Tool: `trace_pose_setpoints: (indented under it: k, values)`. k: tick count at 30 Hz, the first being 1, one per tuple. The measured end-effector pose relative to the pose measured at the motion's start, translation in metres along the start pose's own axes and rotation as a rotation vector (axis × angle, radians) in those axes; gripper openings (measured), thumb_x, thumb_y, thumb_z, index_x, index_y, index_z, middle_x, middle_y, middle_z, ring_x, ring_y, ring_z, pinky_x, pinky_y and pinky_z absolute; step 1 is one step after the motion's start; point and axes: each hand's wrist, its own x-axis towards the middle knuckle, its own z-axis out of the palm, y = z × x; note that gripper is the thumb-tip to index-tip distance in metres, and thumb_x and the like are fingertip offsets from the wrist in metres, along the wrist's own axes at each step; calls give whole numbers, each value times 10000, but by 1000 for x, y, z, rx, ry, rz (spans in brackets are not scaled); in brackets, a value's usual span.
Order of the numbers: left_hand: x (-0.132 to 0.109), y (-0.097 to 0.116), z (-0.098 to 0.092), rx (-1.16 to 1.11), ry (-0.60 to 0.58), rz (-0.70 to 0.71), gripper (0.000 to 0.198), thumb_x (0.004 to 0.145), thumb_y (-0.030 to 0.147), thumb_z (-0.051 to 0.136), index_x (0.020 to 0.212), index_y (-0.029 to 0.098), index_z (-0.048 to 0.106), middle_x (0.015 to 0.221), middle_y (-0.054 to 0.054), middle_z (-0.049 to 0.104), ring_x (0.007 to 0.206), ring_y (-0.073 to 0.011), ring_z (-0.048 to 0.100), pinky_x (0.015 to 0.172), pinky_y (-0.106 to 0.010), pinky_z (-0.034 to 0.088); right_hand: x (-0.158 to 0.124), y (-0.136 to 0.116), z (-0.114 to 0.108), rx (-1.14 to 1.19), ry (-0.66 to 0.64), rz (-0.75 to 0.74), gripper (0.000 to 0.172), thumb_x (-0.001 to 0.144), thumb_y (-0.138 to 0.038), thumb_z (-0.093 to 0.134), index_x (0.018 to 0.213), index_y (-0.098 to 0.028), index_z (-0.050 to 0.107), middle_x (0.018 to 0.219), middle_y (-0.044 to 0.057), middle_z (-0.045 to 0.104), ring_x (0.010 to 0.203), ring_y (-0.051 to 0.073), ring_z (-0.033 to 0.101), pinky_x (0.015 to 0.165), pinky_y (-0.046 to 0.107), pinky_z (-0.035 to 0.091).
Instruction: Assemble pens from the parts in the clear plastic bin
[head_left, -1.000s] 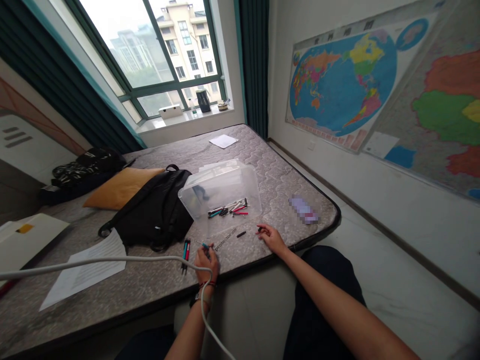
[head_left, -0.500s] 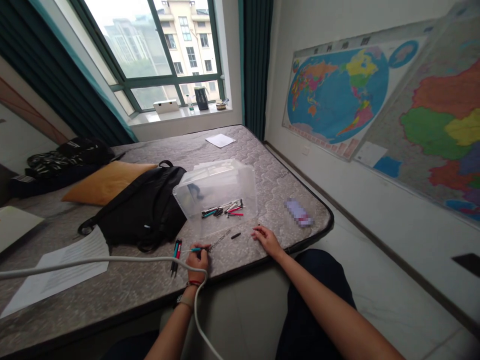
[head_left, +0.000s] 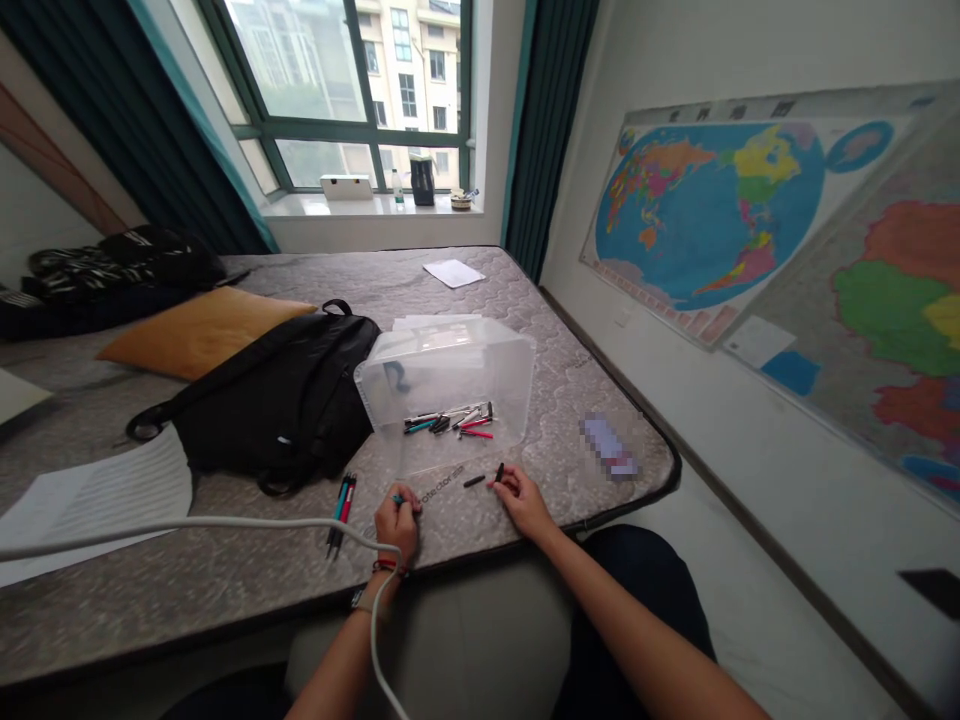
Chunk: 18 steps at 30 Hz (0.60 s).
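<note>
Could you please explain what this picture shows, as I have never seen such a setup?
Certainly. There is no robot: these are a person's bare hands, seen from a camera worn on the head, looking forward and down. On the mattress is a clear plastic box with a pile of pens inside. Beside it lies a black backpack. The left hand has a teal item in its grip, mostly hidden; the right hand pinches a small black piece. Between them lies a dark stick-like part.
</note>
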Motion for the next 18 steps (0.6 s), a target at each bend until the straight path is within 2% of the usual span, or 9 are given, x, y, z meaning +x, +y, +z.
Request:
trace_pose_setpoints:
  k: [4, 7, 11, 13, 16, 18]
  values:
    - [1, 2, -2, 70, -10, 48, 73, 791, 179, 450, 736, 226, 445, 663, 35, 500, 623, -140, 519, 641, -247, 432, 15, -18, 33, -99, -111, -17, 225, 849, -359, 635, 974, -179, 683, 913, 49, 718, 789, 178, 640, 703, 279, 485]
    - [1, 9, -3, 135, -15, 55, 27, 827, 232, 520, 842, 215, 505, 653, 54, 476, 605, -130, 502, 643, -244, 422, 29, -29, 55, -176, -111, -26, 209, 819, -311, 673, 965, -167, 710, 879, 47, 721, 754, 174, 635, 694, 279, 483]
    - [1, 16, -1, 142, -67, 31, 275, 866, 376, 586, 1076, 198, 588, 577, 89, 427, 527, -120, 467, 590, -234, 411, 42, -35, 77, -244, -135, -77, 176, 799, -219, 687, 961, -165, 729, 945, 63, 734, 769, 168, 654, 744, 287, 502]
    - [2, 15, 0, 144, -75, 21, 347, 871, 418, 590, 1136, 195, 613, 588, 76, 497, 532, -123, 502, 587, -236, 430, 42, -36, 85, -309, -171, -117, 167, 806, -203, 687, 963, -176, 738, 937, 58, 735, 765, 167, 655, 747, 284, 504]
    - [4, 9, 0, 107, -75, 19, 356, 885, 440, 573, 1126, 196, 669, 819, -11, 708, 739, -163, 654, 726, -271, 513, 37, -37, 94, -443, -216, -188, 158, 834, -199, 674, 974, -198, 746, 911, 47, 731, 767, 166, 651, 763, 282, 497]
    - [5, 6, 0, 70, -65, 21, 348, 890, 444, 567, 1094, 196, 701, 1019, -56, 746, 937, -203, 685, 859, -314, 525, 35, -39, 96, -529, -268, -239, 176, 855, -197, 659, 1009, -211, 742, 911, 43, 727, 791, 167, 651, 786, 279, 490]
